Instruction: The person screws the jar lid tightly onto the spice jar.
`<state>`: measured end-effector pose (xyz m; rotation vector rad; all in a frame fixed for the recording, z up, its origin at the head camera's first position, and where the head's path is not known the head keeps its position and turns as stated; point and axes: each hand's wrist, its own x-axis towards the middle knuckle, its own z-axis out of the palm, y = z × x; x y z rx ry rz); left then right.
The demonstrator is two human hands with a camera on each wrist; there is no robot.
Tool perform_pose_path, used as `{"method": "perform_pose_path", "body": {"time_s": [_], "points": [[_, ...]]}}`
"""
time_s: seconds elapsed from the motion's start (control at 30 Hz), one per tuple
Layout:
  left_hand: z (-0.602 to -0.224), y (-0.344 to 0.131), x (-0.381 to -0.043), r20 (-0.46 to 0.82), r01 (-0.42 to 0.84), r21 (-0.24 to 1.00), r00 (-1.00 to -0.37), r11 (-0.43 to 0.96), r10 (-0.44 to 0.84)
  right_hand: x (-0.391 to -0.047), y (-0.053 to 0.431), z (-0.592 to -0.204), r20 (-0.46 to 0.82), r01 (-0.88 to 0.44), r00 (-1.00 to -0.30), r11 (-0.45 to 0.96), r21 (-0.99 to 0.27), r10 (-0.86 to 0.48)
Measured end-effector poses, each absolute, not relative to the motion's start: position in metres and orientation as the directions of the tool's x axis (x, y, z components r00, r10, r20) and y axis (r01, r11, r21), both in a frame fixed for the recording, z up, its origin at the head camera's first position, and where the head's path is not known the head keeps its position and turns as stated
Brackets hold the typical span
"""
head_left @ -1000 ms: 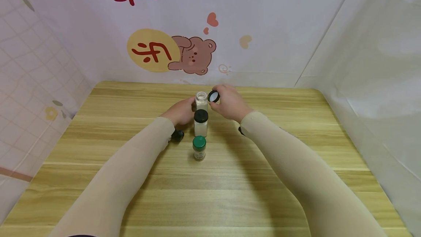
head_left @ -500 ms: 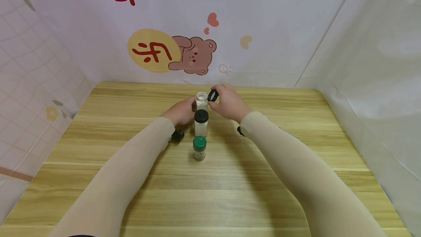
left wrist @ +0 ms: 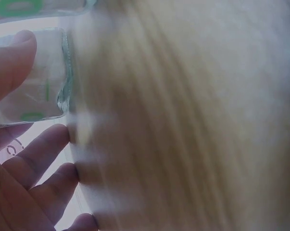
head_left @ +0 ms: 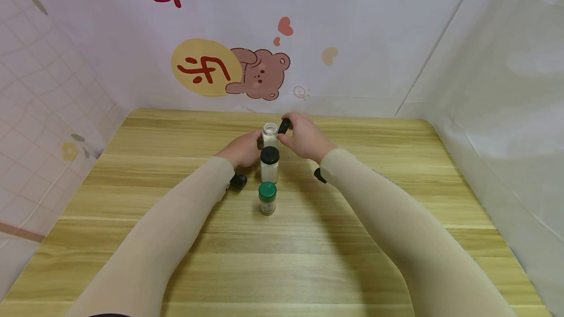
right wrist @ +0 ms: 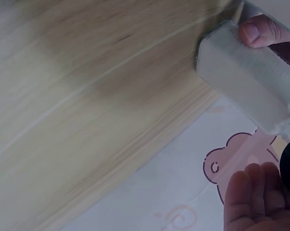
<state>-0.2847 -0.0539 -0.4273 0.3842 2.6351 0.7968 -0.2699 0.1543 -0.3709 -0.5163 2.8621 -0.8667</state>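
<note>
Your left hand (head_left: 242,150) grips the uncapped jar (head_left: 270,140) near the far edge of the table (head_left: 282,273); nearer you, a black-lidded jar (head_left: 269,169) and green-capped shaker (head_left: 267,199); your right hand (head_left: 307,137) pinches a black lid (head_left: 284,126) just beside the uncapped jar, the table extending rightward.

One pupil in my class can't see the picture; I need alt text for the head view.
A person's left hand holds an open clear jar while their right hand holds a black lid on edge beside it. In a row nearer the camera, a black-lidded jar and a green-capped bottle stand on a wooden table.
</note>
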Motion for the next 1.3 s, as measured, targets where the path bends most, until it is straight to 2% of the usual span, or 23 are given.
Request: {"method": "perform_pose_path", "body": {"time_s": [0.7,1.3], "points": [[-0.429,-0.053,-0.288,-0.253,0.169,0.565,-0.896,0.808,0.364,-0.274,0.144,-0.376,-0.028,-0.243,-0.936,0.701,-0.67,-0.351],[-0.433,-0.054,-0.289,-0.25,0.169,0.554,-0.9,0.815,0.356,-0.275,0.14,-0.378,-0.006,-0.291,-0.922,0.706,-0.645,-0.386]]}}
